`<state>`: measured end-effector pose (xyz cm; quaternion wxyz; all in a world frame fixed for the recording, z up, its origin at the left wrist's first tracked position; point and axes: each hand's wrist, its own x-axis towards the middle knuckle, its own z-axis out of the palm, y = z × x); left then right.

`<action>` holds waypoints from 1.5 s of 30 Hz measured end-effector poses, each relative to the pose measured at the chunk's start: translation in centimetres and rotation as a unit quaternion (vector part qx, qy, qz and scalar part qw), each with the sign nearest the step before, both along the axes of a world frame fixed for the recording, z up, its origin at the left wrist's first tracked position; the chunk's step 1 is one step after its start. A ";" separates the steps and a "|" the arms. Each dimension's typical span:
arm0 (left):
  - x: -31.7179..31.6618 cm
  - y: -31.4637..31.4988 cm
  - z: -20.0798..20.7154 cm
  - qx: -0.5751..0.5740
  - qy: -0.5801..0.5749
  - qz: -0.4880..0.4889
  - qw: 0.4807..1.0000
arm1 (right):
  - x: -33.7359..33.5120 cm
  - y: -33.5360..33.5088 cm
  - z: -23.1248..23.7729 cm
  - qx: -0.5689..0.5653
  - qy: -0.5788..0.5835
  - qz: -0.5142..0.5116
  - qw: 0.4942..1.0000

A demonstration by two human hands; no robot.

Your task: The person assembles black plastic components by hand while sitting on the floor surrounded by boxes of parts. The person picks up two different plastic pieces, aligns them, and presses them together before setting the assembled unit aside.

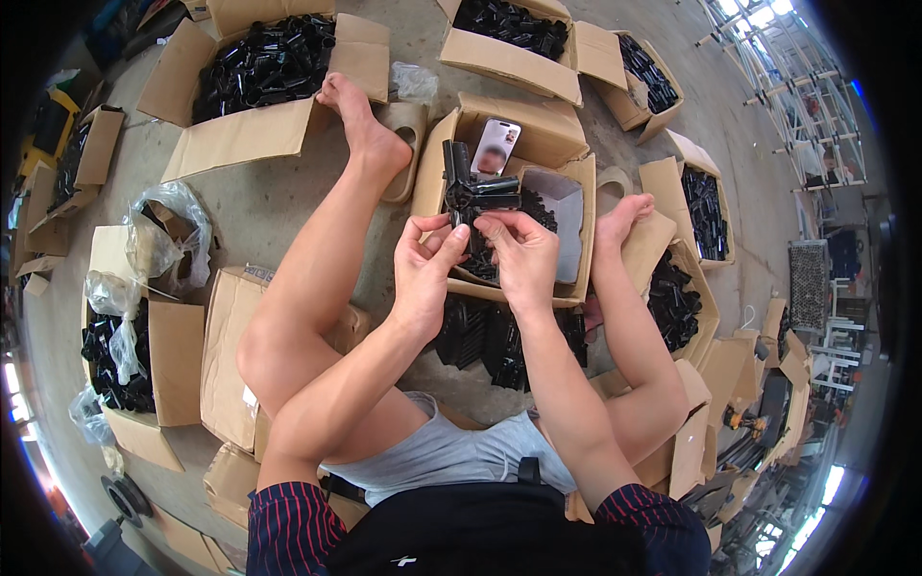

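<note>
Between my legs, both hands hold up a black plastic tube connector (464, 192) with short tubular arms, one pointing away from me and one to the right. My left hand (427, 269) is closed on its near left side, thumb on top. My right hand (523, 261) pinches the near right side with thumb and fingers; whether a smaller piece is in that pinch is hidden. Below the hands stands an open cardboard box (586, 206) containing many small dark parts (538, 206) and a grey liner (567, 221). A phone (497, 144) with a lit screen leans at its far side.
Open cartons of black plastic parts surround me, including one far left (264, 67), one far ahead (514, 27) and one at left (120, 360). More black parts (480, 336) lie near my lap. Plastic bags (173, 230) sit left. Metal racks (797, 106) stand far right.
</note>
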<state>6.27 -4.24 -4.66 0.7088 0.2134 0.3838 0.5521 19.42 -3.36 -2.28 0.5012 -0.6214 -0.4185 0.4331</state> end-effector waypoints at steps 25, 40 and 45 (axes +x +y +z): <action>1.0 -0.7 0.2 0.031 0.008 0.019 0.999 | 0.2 -1.7 -1.1 0.089 -0.103 -0.031 0.990; 1.2 -0.9 0.1 0.025 0.007 0.018 0.999 | 0.8 -2.2 -0.7 0.066 -0.100 -0.002 0.993; 1.2 -1.0 0.0 0.027 0.015 0.015 0.999 | 1.4 -2.2 -0.7 0.046 -0.118 0.014 0.992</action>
